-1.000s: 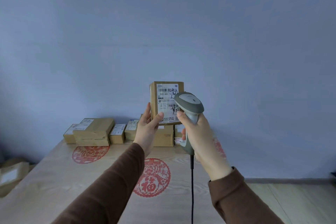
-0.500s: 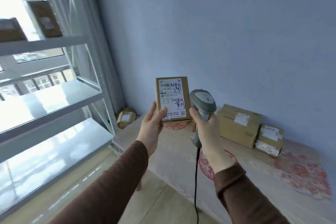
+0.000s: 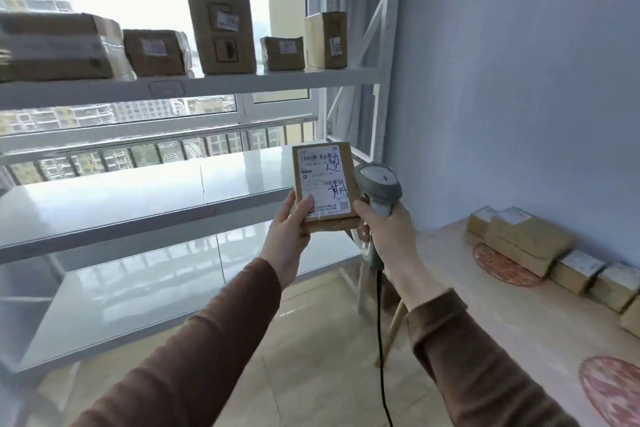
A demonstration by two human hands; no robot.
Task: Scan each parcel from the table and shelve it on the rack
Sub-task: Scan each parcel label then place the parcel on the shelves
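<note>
My left hand (image 3: pixel 289 236) holds a small brown parcel (image 3: pixel 325 184) upright, its white label with a barcode and handwriting facing me. Just to its right, my right hand (image 3: pixel 388 232) grips a grey handheld scanner (image 3: pixel 378 184) whose black cable hangs down. Behind the parcel stands the white metal rack (image 3: pixel 194 87). Several brown parcels (image 3: pixel 221 33) stand on its top shelf. The middle shelf (image 3: pixel 138 198) and the lower shelf are bare. More parcels (image 3: pixel 530 243) lie along the wall on the wooden table (image 3: pixel 502 315) at the right.
A window with a railing and buildings lies behind the rack. The blue wall runs along the right. Red paper-cut decals mark the tabletop. Tiled floor shows between rack and table. A rack upright (image 3: pixel 389 45) stands by the wall.
My view has swung left from the table to the rack. The parcel and scanner stay in my hands, side by side; the rack's top shelf with parcels has come into view.
</note>
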